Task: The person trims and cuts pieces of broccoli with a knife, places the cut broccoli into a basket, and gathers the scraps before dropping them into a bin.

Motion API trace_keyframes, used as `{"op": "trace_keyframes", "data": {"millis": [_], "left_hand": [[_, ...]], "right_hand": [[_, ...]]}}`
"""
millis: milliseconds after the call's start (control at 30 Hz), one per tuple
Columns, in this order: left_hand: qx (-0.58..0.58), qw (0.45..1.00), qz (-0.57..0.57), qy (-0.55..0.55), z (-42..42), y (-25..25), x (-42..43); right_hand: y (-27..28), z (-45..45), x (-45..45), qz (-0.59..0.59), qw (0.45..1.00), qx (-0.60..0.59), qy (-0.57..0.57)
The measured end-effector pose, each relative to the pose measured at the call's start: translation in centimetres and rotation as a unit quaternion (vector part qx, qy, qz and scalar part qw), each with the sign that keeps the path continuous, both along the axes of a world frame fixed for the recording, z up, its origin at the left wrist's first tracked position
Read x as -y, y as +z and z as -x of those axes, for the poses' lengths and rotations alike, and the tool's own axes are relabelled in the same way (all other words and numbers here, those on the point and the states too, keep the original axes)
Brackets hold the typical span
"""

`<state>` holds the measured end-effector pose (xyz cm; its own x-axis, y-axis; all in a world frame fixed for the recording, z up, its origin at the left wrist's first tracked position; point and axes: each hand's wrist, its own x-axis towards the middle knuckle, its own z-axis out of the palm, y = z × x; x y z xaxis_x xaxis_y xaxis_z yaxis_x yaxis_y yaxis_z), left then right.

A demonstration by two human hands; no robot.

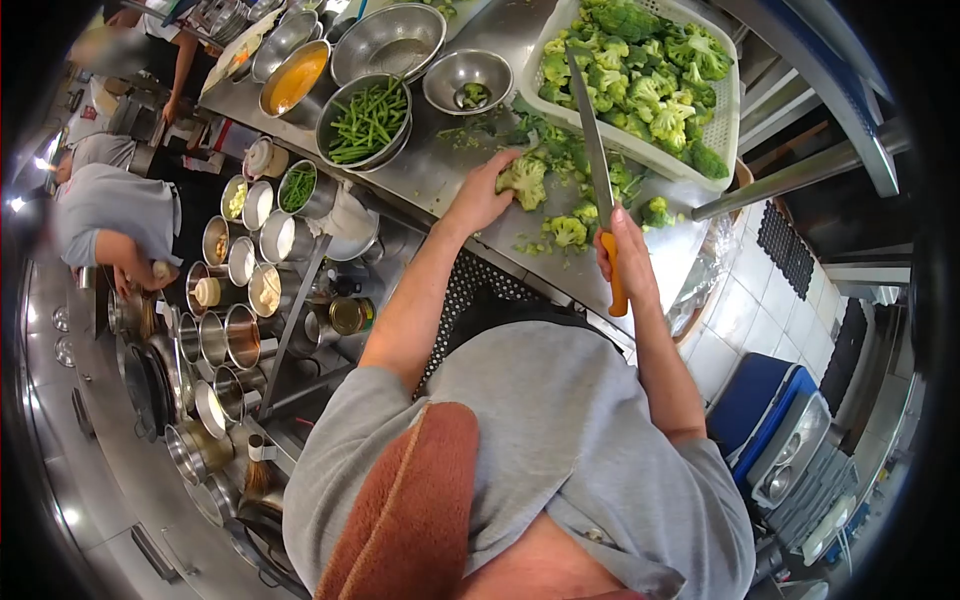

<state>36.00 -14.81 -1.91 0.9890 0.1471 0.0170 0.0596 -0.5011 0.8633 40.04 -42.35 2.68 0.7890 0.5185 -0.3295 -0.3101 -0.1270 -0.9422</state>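
My left hand (483, 195) is closed around a broccoli head (523, 182) on the metal counter, its florets facing right. In my right hand (628, 258) is a long knife (592, 130) with an orange handle, its blade pointing up and away over the near edge of the basket. Cut florets (568, 231) and green crumbs are scattered on the counter between my hands. Just beyond them stands a white perforated basket (733, 130) heaped with broccoli florets (650, 80).
Left along the counter stand a bowl of green beans (368, 122), a small bowl (468, 82) with a few broccoli pieces, a large steel bowl (388, 45) and a pan of orange liquid (296, 78). A metal rail (800, 165) crosses at right. Another person (120, 220) works at far left.
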Motion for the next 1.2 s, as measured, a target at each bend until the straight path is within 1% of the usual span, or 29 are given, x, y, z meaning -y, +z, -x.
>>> {"op": "trace_keyframes", "data": {"millis": [33, 100, 133, 200, 233, 300, 333, 400, 533, 600, 633, 700, 733, 800, 833, 900, 933, 1000, 1033, 1100, 1133, 1200], "left_hand": [[0.000, 1.000, 0.002, 0.004, 0.2, -0.1, 0.0], [0.054, 0.993, -0.085, 0.063, 0.4, -0.2, 0.1], [0.054, 0.993, -0.084, 0.064, 0.4, -0.2, 0.1], [0.072, 0.990, -0.117, 0.020, 0.3, 0.1, -0.1], [0.070, 0.991, -0.116, 0.021, 0.2, 0.3, -0.1], [0.036, 0.999, -0.033, 0.015, -0.2, 0.5, 0.1], [0.036, 0.999, -0.032, 0.015, -0.3, 0.5, 0.3], [-0.024, 0.997, 0.063, 0.046, -0.5, 0.4, 0.5], [0.014, 0.997, 0.049, 0.052, -0.2, 0.0, 0.8], [0.076, 0.996, -0.052, 0.008, -0.1, 0.2, 0.8], [0.076, 0.996, -0.051, 0.007, 0.1, 0.5, 0.9], [0.040, 0.989, -0.143, -0.025, 0.6, 1.2, 1.0], [0.040, 0.989, -0.142, -0.025, 0.6, 1.5, 0.9], [-0.011, 0.991, -0.132, -0.011, 0.6, 1.7, 0.9], [-0.011, 0.991, -0.131, -0.011, 0.4, 1.3, 0.7], [0.080, 0.981, -0.174, -0.015, -0.4, 0.5, 0.2], [0.080, 0.981, -0.174, -0.012, -0.7, 0.3, 0.1], [0.080, 0.984, -0.147, -0.064, -1.1, 0.1, 0.1], [0.080, 0.984, -0.147, -0.063, -1.1, 0.1, 0.2], [-0.002, 0.994, -0.077, -0.083, -1.0, 0.6, 0.4], [-0.003, 0.993, -0.078, -0.084, -0.8, 1.1, 0.6], [-0.046, 0.998, -0.015, -0.038, -0.3, 2.2, 1.2]], "right_hand": [[-0.3, -0.1, 0.0, 0.003, 1.000, -0.004, 0.015], [0.0, 0.1, -0.1, 0.005, 1.000, -0.002, 0.021], [0.2, 0.2, -0.2, 0.007, 1.000, -0.001, 0.025], [0.2, 0.1, -0.5, 0.007, 0.999, 0.001, 0.033], [0.2, 0.2, -0.5, 0.007, 0.999, 0.002, 0.039], [0.5, 0.3, -0.7, 0.019, 0.999, -0.001, 0.045], [0.7, 0.3, -0.8, 0.030, 0.998, -0.003, 0.049], [0.8, 0.4, -0.9, 0.035, 0.998, 0.008, 0.055], [0.8, 0.5, -0.8, 0.043, 0.996, 0.015, 0.072], [0.6, 0.6, -0.8, 0.047, 0.996, 0.015, 0.070], [0.6, 0.5, -0.8, 0.050, 0.996, 0.014, 0.071], [0.4, 0.5, -0.8, 0.049, 0.996, 0.015, 0.074], [0.4, 0.4, -0.7, 0.046, 0.996, 0.015, 0.078], [0.4, 0.4, -0.8, 0.048, 0.996, 0.016, 0.078], [0.5, 0.5, -0.8, 0.049, 0.996, 0.016, 0.077], [0.3, 0.5, -0.9, 0.051, 0.995, 0.014, 0.080], [0.2, 0.5, -1.0, 0.052, 0.995, 0.013, 0.080], [0.4, 0.5, -1.2, 0.054, 0.995, 0.017, 0.082], [0.5, 0.6, -1.3, 0.057, 0.995, 0.021, 0.082], [0.8, 0.7, -1.3, 0.055, 0.995, 0.025, 0.080], [0.9, 0.8, -1.3, 0.053, 0.995, 0.027, 0.076], [0.7, 0.9, -1.2, 0.050, 0.996, 0.019, 0.068]]}}
